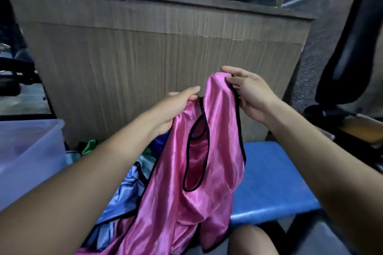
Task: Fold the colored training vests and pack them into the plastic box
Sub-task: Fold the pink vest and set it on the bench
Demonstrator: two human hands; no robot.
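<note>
Pink satin is hanging between both hands: the pink vest [172,188], trimmed in black, is being held up in the air above the blue tabletop [273,174], its lower part draping down toward the person's lap. The left hand [176,107] is gripping one shoulder strap, fingers closed around the fabric, while the right hand [250,93] is pinching the other strap slightly higher. Under the vest, a pile of light blue, dark blue and green vests [126,184] is lying on the tabletop's left part. A translucent plastic box [31,151] is standing at far left, beside the pile.
</note>
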